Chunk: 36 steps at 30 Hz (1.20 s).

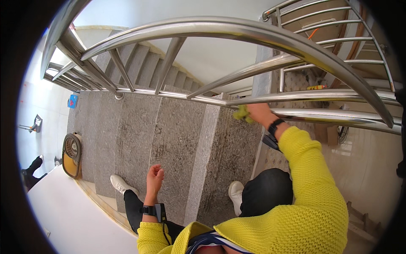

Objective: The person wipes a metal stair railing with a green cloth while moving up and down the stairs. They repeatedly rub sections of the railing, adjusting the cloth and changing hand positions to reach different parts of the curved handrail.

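My right hand (260, 112) grips a yellow-green cloth (242, 113) at the lower tube of a stainless steel stair railing (203, 99). Part of the cloth sticks out past my fingers, and the palm side is hidden. The polished handrail (196, 27) arches above it, joined to the lower tube by slanting balusters (169, 65). My left hand (155, 176) hangs over the grey speckled stone steps (174, 136), away from the railing. Its fingers are loosely curled with nothing in them.
White shoes (235, 193) stand on different steps. A bin with a mop-wringer basket (72, 155) and a blue box (73, 101) are at the left. A person's dark-clothed leg (33, 170) shows there. Beyond the railing lie more stairs (139, 63) and a yellow bottle (316, 87).
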Each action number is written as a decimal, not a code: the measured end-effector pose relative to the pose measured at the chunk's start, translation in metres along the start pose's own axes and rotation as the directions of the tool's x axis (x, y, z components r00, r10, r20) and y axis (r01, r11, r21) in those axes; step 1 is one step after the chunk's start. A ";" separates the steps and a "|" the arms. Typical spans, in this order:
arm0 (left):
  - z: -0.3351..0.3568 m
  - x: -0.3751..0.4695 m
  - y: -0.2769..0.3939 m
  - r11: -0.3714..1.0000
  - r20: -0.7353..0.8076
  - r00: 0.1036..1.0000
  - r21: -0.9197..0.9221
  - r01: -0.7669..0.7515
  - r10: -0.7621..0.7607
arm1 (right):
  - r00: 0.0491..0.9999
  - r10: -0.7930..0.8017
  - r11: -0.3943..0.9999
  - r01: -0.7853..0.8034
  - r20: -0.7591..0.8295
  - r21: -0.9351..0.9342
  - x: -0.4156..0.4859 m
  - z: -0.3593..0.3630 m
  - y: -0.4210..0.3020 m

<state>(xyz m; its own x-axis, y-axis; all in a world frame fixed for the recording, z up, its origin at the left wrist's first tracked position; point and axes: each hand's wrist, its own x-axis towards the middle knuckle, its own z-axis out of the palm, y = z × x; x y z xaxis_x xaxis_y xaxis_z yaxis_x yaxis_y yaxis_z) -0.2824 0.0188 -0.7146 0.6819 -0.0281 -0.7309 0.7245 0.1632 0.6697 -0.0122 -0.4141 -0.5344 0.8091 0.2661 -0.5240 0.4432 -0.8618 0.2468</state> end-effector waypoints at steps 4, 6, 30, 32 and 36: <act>-0.004 0.000 -0.002 0.997 -0.006 1.000 -0.077 -0.012 0.012 | 0.975 -0.013 0.972 -0.039 -0.220 -0.231 -0.010 0.005 0.003; -0.005 -0.004 -0.006 0.996 0.002 1.000 -0.091 -0.010 0.010 | 0.986 0.132 0.974 -0.147 -0.098 -0.171 -0.001 0.009 -0.008; -0.006 0.005 0.035 0.993 0.031 0.993 -0.050 -0.110 0.112 | 0.541 0.671 0.006 0.679 -0.507 0.734 -0.166 -0.251 0.006; -0.009 0.006 0.038 0.990 0.026 0.992 -0.067 -0.125 0.127 | 0.546 0.726 -0.044 0.644 -0.419 0.764 -0.150 -0.252 0.016; -0.015 0.007 0.034 0.981 0.036 0.986 -0.108 -0.158 0.163 | 0.678 0.609 -0.132 0.598 -0.411 0.791 -0.150 -0.240 0.042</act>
<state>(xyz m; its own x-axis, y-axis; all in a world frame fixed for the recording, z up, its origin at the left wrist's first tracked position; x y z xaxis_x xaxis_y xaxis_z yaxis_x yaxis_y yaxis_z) -0.2546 0.0389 -0.6991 0.7941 -0.0363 -0.6067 0.5921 0.2715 0.7587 -0.0223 -0.3871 -0.2498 0.9774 -0.1668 0.1299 0.1200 -0.0684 -0.9904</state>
